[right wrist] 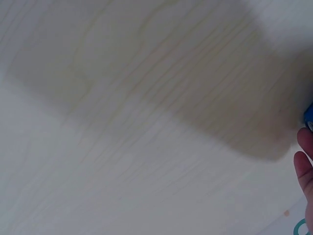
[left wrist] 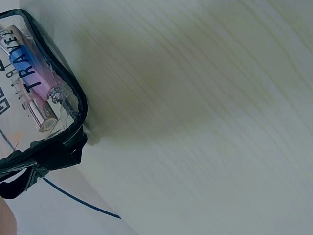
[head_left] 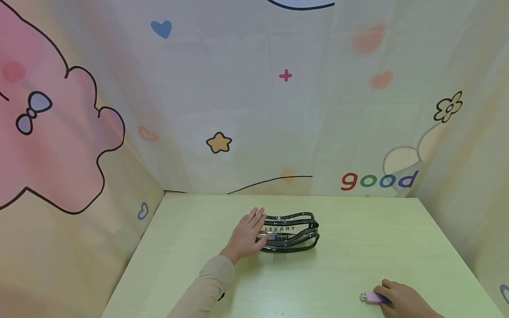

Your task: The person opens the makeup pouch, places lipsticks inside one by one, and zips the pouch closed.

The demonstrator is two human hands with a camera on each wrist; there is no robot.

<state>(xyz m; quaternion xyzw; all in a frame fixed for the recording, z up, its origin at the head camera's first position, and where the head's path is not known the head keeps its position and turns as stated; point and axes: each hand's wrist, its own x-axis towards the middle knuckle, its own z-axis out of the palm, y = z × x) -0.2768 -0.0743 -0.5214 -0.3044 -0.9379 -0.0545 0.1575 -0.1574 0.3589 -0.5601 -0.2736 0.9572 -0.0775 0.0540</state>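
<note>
A clear pouch (head_left: pixel 306 236) with black piping and "TRAVEL" lettering stands on the table. My left hand (head_left: pixel 244 236) rests against its left end, fingers extended and thumb at the near side. In the left wrist view, the pouch (left wrist: pixel 78 95) shows a pink-and-blue stick (left wrist: pixel 35 73) with a shiny end, beside a clear tube (left wrist: pixel 43 116). At the front right, my right hand (head_left: pixel 403 300) holds a small pink stick (head_left: pixel 372 297) with a shiny metallic tip pointing left. In the right wrist view only some fingers (right wrist: pixel 304 169) and a bit of blue show at the edge.
The pale wood-grain table (head_left: pixel 338 269) carries the pouch near its middle. A printed cloth (head_left: pixel 254 110) rises along the back and both sides of the table.
</note>
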